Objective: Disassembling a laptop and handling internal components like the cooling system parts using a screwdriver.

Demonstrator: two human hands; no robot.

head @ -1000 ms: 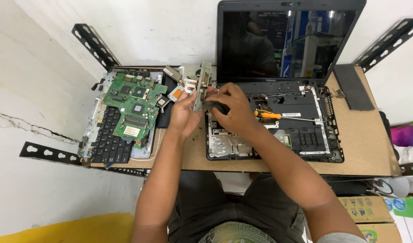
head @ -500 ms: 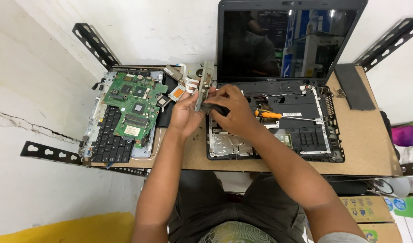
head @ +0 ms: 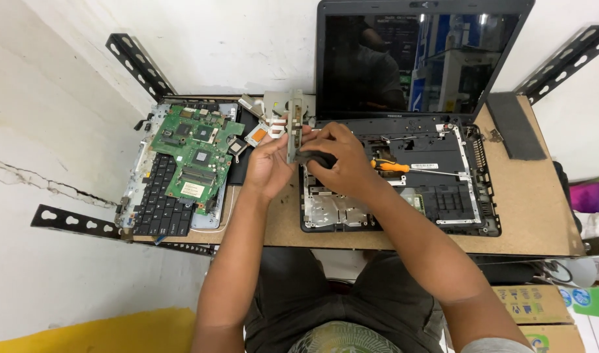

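Observation:
My left hand (head: 268, 167) holds a grey metal cooling part (head: 294, 124) upright above the small wooden table (head: 541, 209). My right hand (head: 339, 160) is closed on a dark tool handle (head: 310, 157) pressed against that part. Just right of my hands lies an opened laptop base (head: 443, 196) with its dark screen (head: 417, 62) standing up behind. An orange-handled screwdriver (head: 394, 167) rests on the base. To the left, a green circuit board (head: 196, 157) lies on top of a removed black keyboard (head: 152, 209).
A dark flat pad (head: 515, 124) lies at the table's back right. Black perforated metal brackets (head: 133, 65) stick out of the white wall at the table's corners. Cardboard boxes (head: 534, 307) stand on the floor at lower right, a yellow surface (head: 84, 330) at lower left.

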